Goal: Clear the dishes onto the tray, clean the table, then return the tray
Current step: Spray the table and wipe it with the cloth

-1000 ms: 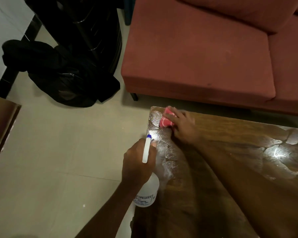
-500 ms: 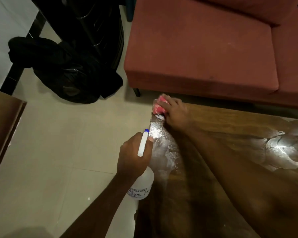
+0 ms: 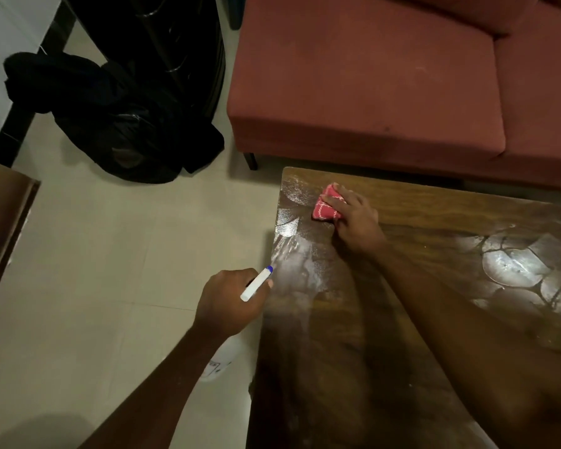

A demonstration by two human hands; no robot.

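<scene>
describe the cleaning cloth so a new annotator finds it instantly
Start at the dark wooden table in front of the red sofa and go to its far left corner. There the right hand presses down a small bunched cloth. It is pink-red with thin white stitching, the only bright thing on the wood.

We are in a home living room. The landmark is the dark, glossy wooden coffee table (image 3: 434,222), low and rectangular. Just beyond its far edge stands a rust-red upholstered sofa (image 3: 370,92) with thick seat cushions and a short dark leg. Pale square floor tiles (image 3: 110,270) spread to the table's left, where a heap of black bags (image 3: 127,124) lies against a white wall, and a brown wooden furniture edge (image 3: 4,222) shows farther left.
</scene>
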